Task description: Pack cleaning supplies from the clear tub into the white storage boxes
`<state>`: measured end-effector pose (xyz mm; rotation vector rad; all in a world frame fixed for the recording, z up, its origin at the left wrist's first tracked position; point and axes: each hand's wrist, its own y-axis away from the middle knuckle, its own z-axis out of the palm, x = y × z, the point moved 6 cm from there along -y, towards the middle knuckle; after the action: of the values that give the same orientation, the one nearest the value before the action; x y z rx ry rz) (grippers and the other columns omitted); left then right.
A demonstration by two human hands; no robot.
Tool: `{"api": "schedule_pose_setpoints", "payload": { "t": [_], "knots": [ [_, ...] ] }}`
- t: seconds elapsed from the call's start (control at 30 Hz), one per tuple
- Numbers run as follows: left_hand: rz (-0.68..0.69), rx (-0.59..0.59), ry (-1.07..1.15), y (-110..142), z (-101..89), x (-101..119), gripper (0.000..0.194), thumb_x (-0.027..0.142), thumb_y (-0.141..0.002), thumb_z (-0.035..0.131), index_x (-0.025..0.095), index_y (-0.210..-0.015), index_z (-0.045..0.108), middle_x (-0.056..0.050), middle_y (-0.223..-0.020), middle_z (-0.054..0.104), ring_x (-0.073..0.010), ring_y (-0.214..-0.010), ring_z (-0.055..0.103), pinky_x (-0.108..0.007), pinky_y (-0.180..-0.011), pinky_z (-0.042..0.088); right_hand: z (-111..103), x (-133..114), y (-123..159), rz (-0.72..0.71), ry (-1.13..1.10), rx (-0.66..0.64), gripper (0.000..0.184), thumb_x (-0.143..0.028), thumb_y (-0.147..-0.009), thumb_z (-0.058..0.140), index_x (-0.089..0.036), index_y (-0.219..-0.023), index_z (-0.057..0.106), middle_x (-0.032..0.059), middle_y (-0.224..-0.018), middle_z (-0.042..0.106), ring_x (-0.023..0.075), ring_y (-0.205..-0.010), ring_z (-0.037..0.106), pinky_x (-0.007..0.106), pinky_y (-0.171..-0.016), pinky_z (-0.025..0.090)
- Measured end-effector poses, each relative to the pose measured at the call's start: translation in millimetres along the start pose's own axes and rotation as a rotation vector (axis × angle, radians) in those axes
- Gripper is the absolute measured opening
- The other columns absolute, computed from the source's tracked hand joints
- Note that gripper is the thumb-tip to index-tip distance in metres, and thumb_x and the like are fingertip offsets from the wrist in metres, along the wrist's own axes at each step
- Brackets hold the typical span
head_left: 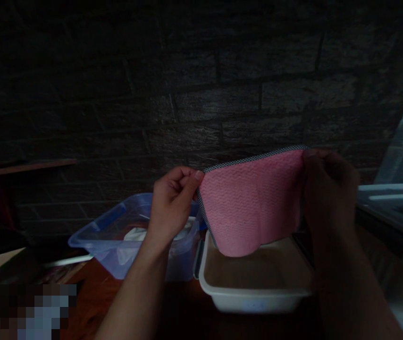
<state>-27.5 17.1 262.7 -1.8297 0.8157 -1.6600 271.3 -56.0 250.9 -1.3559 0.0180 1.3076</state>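
A pink cleaning cloth [247, 200] with a dark checked border hangs stretched between my two hands. My left hand [173, 200] pinches its upper left corner between thumb and fingers. The upper right corner is gripped by my right hand [329, 184], which lies in shadow. Below the cloth stands a white rectangular tub [258, 295], and the cloth's lower edge hangs over its opening. Behind my left forearm is a translucent blue plastic basket [105, 252] with a whitish item [135, 234] in it, too dim to name.
A dark brick-patterned wall [194, 104] rises behind. Both containers stand on a reddish-brown wooden surface [91, 293]. On the right is a light-rimmed object [396, 189], unclear in the gloom. A thin wooden ledge [28, 167] juts in at left.
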Motion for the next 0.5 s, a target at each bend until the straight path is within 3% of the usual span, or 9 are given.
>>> {"api": "schedule_pose_setpoints", "payload": {
  "t": [0.27,0.5],
  "knots": [
    [0.045,0.011,-0.012,-2,-3.3,1,0.029,0.038,-0.098,0.063,0.02,-0.075,0.062,0.003,-0.064,0.048,-0.012,-0.058,0.038,-0.026,-0.055,0.031,5,-2,5,0.062,-0.003,-0.033,0.019,-0.039,-0.089,0.072,-0.021,-0.085,0.076,-0.0001,-0.07,0.06,0.0152,-0.06,0.05,0.029,-0.054,0.035],
    [-0.012,0.003,0.009,-6,-6.1,-13,0.033,0.042,-0.099,0.059,0.021,-0.075,0.057,0.004,-0.064,0.041,-0.0129,-0.059,0.036,-0.027,-0.054,0.027,9,-3,7,0.057,-0.003,-0.055,0.018,-0.041,-0.09,0.072,-0.024,-0.086,0.076,0.0009,-0.071,0.062,0.0169,-0.062,0.053,0.03,-0.055,0.038]
  ]
}}
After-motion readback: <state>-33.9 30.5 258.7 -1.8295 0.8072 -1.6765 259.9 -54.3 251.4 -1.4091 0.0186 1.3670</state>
